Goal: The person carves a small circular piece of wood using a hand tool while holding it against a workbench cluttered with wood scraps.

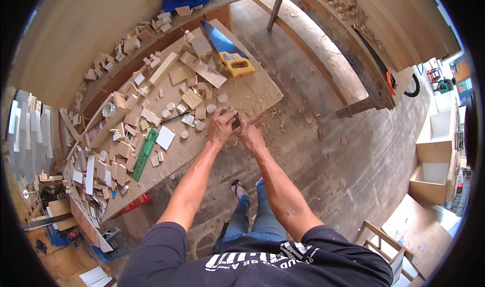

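- Head view, step in hand: both hands are closed together on a small dark wooden piece (236,121) at the near edge of the long plywood-topped bench (255,92). The piece lies against the bench edge, just on the person's side of the yellow-handled, blue-bladed handsaw (228,54). Judged from the paired grip, the work is the fine shaping or smoothing of this piece; whether a tool or abrasive is also held cannot be told, since the fingers hide it.
- Left hand (221,126): fingers curled down over the left side of the piece, knuckles up, wrist straight, forearm running back toward the lower edge.
- Right hand (249,134): clasped against the right side of the piece, touching the left hand, thumb side turned toward the bench; forearm angled in from the lower right.
- Next move, as a judgement: it calls for a firm pinch by one hand while the other works, with the piece kept braced on the bench edge so that it does not slip to the concrete floor (323,150).
- Surroundings relative to the handsaw: pale round wooden discs (210,108) lie between it and the hands; a green flat ruler (145,154) lies well to its left and nearer the person; loose light offcut blocks (126,135) cover the bench to the left.
- The person stands close, with jeans-clad legs (252,221) below the hands.
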Motion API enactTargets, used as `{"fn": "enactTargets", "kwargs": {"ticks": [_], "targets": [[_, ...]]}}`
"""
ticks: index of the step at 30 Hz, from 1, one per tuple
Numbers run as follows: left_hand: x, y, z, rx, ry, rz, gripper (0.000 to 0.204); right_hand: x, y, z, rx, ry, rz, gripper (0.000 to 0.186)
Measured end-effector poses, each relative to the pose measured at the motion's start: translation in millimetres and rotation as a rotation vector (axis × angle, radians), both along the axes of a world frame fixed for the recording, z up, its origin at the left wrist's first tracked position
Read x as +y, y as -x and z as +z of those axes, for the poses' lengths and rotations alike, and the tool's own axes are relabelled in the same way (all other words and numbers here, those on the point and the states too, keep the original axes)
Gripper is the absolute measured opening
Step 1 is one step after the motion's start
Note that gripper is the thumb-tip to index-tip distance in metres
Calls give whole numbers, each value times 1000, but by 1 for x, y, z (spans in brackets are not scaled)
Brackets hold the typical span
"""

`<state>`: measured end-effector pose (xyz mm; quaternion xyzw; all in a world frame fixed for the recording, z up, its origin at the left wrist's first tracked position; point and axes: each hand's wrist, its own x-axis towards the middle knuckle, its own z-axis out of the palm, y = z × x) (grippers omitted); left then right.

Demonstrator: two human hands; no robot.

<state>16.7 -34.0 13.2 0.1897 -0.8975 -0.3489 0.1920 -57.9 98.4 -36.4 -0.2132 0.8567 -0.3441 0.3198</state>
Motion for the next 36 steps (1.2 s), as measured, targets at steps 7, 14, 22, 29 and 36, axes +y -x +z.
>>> {"fn": "enactTargets", "kwargs": {"ticks": [7, 14, 22, 29, 36], "targets": [[-29, -25, -15, 54, 132, -85, 26, 16, -29, 41, -362, 210, -235, 70], [-14, -16, -11, 74, 100, -14, 24, -1, -24, 26, -303, 198, -209, 70], [-12, -18, -15, 98, 138, -6, 25, -6, -24, 37, -411, 143, -235, 74], [-13, -14, -18, 128, 166, -38, 23, -9, -27, 46, -172, 36, -187, 76], [-19, -15, -14, 98, 103, -64, 22, 13, -29, 53, -357, 36, -241, 77]]}}
